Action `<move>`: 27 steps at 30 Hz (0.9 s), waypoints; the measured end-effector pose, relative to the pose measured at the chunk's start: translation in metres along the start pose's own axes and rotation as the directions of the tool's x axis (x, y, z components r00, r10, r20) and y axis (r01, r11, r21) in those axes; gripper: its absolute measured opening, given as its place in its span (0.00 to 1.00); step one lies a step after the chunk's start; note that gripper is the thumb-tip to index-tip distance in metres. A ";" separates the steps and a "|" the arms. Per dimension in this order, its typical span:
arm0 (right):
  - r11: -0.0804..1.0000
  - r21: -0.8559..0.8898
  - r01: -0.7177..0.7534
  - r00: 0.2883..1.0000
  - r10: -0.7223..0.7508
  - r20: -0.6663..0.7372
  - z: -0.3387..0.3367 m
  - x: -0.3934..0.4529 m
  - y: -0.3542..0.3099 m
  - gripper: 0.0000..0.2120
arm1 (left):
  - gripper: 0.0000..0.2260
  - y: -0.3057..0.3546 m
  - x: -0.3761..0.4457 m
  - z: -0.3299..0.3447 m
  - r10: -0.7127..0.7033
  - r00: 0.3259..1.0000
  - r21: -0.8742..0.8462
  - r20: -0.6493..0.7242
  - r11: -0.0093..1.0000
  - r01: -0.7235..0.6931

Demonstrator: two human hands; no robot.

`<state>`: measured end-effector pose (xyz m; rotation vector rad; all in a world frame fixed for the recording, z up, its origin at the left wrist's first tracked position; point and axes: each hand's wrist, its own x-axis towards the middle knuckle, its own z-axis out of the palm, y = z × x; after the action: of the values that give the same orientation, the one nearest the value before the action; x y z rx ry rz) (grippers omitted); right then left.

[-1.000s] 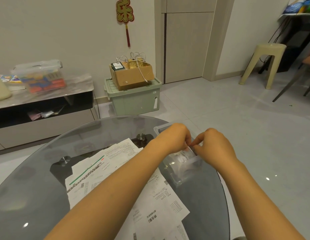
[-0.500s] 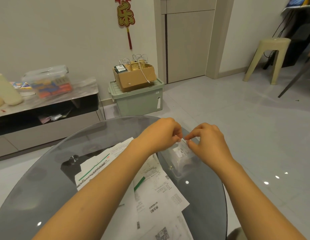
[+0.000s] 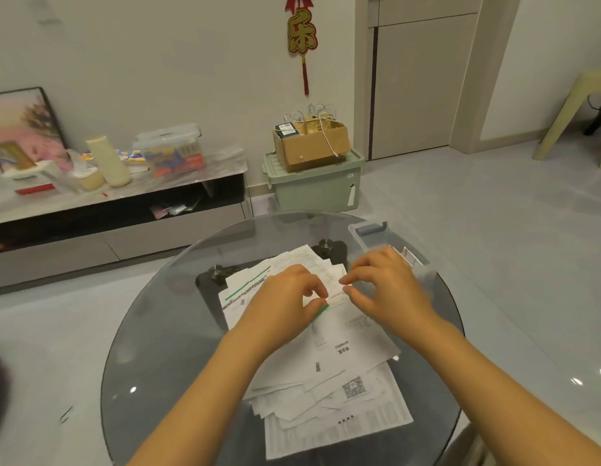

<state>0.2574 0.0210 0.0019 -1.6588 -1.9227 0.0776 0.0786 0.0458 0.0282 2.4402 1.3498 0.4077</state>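
Small receipt (image 3: 333,284) in pinch of left hand (image 3: 285,299) and right hand (image 3: 391,290), over paper pile (image 3: 342,381).

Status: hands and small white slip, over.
Left hand and right hand both pinching small white paper slip over white paper pile. Clear plastic box beyond right hand.

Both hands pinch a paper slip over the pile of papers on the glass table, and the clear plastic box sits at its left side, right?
No: the head view shows the clear plastic box at the right side of the glass table, beyond the right hand. The rest holds: it and the left hand pinch the paper slip over the pile of papers.
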 end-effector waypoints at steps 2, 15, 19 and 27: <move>0.999 0.009 0.036 0.999 -0.036 0.040 0.008 -0.004 -0.007 0.09 | 0.05 -0.010 -0.017 0.002 -0.059 0.998 0.002 0.013 0.998 0.059; 0.977 0.042 0.211 0.911 -0.212 0.352 0.040 -0.009 -0.026 0.16 | 0.35 -0.065 -0.051 0.020 -0.212 0.907 0.042 0.363 0.977 0.211; 0.972 0.093 0.216 0.866 -0.235 0.442 0.042 -0.011 -0.029 0.19 | 0.41 -0.074 -0.055 0.021 -0.193 0.861 0.052 0.470 0.980 0.191; 0.966 0.120 0.229 0.795 -0.256 0.550 0.042 -0.018 -0.029 0.25 | 0.35 -0.072 -0.055 0.017 -0.152 0.867 0.040 0.475 0.988 0.151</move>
<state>0.2125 0.0120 -0.0277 -1.4381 -2.5347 0.5659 0.0022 0.0321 -0.0219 2.2063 1.2963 -0.2281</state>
